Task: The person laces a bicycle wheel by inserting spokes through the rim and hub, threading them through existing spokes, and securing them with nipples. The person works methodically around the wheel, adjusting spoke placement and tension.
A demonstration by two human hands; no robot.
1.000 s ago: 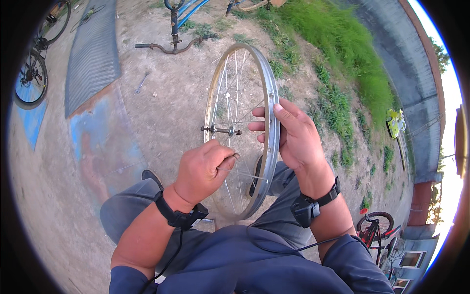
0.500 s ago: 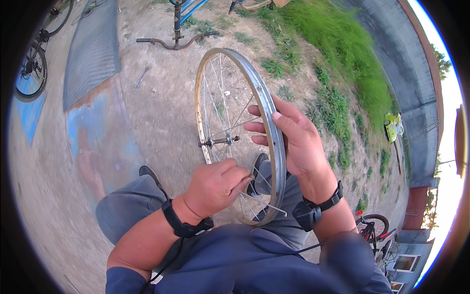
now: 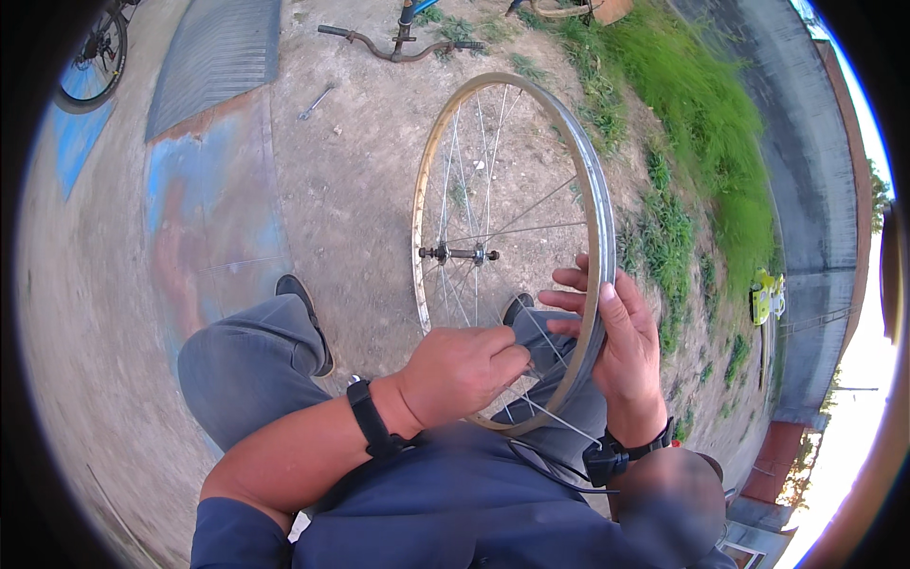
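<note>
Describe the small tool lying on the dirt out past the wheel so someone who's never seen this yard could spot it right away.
Start at the grey ribbed metal ramp in the upper left. Just off its right edge, on the bare dirt, lies a small silvery metal wrench, short of the upturned brown bicycle handlebars. It is the only loose hand tool on the ground, slim and lying at a slant.

Blue sleeves; grey trousers (image 3: 237,370); black shoes; black band on each wrist.
</note>
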